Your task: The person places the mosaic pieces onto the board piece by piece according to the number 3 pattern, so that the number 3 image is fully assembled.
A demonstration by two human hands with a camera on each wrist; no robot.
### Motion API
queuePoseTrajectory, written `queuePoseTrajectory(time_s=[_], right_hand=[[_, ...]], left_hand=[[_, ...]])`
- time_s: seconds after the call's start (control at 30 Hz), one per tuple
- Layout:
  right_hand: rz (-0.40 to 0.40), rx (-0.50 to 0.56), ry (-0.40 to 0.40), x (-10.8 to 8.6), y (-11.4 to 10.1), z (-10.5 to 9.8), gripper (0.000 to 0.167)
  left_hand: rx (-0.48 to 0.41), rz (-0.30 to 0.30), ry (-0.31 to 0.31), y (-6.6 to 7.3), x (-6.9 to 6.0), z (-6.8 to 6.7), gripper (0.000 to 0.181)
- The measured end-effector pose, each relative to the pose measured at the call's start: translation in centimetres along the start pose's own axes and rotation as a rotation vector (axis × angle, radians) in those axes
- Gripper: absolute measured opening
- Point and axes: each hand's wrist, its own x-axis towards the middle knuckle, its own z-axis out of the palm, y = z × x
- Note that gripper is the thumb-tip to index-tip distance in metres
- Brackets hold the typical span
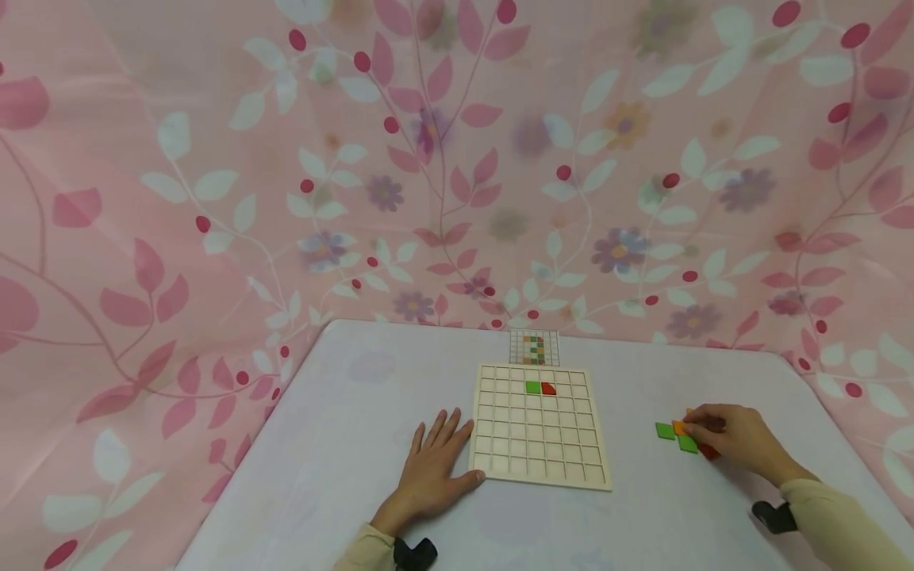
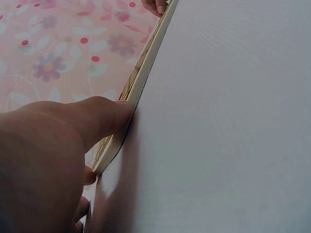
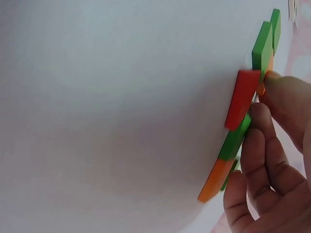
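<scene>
A pale wooden grid board (image 1: 503,452) lies on the table, with a green tile (image 1: 533,388) and a red tile (image 1: 548,388) side by side in its second row. My left hand (image 1: 432,468) rests at the board's left side, fingers spread and straight; in the left wrist view the thumb (image 2: 114,114) presses the board's edge. Over a small group of loose tiles, my right hand (image 1: 743,440) curls its fingers and pinches an orange tile (image 1: 679,427). Around it lie green tiles (image 1: 688,444) and a red tile (image 3: 242,99), partly hidden by the fingers.
A printed grid card (image 1: 553,349) with coloured squares lies just behind the board. The white table (image 1: 321,412) meets a pink floral cloth (image 1: 428,238) at the back. Another orange tile (image 3: 216,179) sits close under the right fingers in the right wrist view.
</scene>
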Motion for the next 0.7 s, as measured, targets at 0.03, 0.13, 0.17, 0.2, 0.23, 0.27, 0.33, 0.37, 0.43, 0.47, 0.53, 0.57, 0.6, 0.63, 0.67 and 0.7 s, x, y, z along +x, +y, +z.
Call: queuePoseTrajectory(time_s=[0.03,0.13,0.17,0.2,0.23,0.27,0.33,0.37,0.43,0.47,0.53,0.57,0.6,0.63,0.67,0.7], right_hand=[[-0.004,-0.005,0.009,0.1,-0.1,0.1,0.019],[-0.028,-0.004,0.035,0.3,-0.6,0.5,0.018],[-0.036,-0.003,0.04,0.3,-0.9,0.6,0.017],[-0.046,0.0,0.043,0.4,-1.1,0.7,0.017],[-0.055,0.002,0.04,0.5,-1.4,0.8,0.017],[-0.063,0.005,0.031,0.5,-1.6,0.9,0.018],[-0.073,0.006,0.011,0.7,-2.0,1.0,0.02],[-0.077,0.006,0.002,0.8,-2.2,1.1,0.022],[-0.095,0.003,-0.004,1.0,-2.4,1.1,0.023],[-0.101,0.002,-0.007,1.0,-2.5,1.1,0.023],[-0.115,0.003,-0.006,1.1,-2.6,1.0,0.023],[-0.118,0.001,-0.007,1.1,-2.6,1.0,0.023],[-0.12,0.003,-0.008,1.1,-2.6,1.0,0.024],[-0.116,0.006,-0.014,1.1,-2.6,0.9,0.025],[-0.113,0.009,-0.022,1.1,-2.6,0.9,0.026],[-0.109,0.02,-0.032,1.1,-2.7,0.9,0.027]], left_hand=[[0.0,0.0,0.0,0.0,0.0,0.0,0.083],[-0.001,0.003,0.003,-0.1,0.0,0.1,0.083],[-0.001,0.003,0.003,-0.1,0.0,0.1,0.083],[-0.003,0.004,0.003,-0.1,0.0,0.1,0.083],[-0.006,0.003,0.002,-0.1,0.0,0.1,0.083],[-0.011,0.003,0.002,0.0,0.0,0.1,0.083],[-0.014,0.001,-0.001,0.0,-0.1,0.1,0.083],[-0.012,0.001,-0.002,0.0,-0.1,0.1,0.083],[-0.009,0.002,-0.003,0.0,0.0,0.0,0.083],[-0.005,0.002,-0.002,0.0,0.1,0.0,0.083],[-0.001,0.004,0.0,-0.1,0.1,0.0,0.083],[-0.002,0.006,0.001,-0.1,0.1,0.0,0.083],[-0.004,0.006,0.003,0.0,0.1,0.0,0.083],[-0.006,0.005,0.003,0.0,0.1,0.0,0.083],[-0.007,0.005,0.004,0.0,0.1,0.0,0.083],[-0.008,0.004,0.004,0.0,0.0,0.0,0.083]])
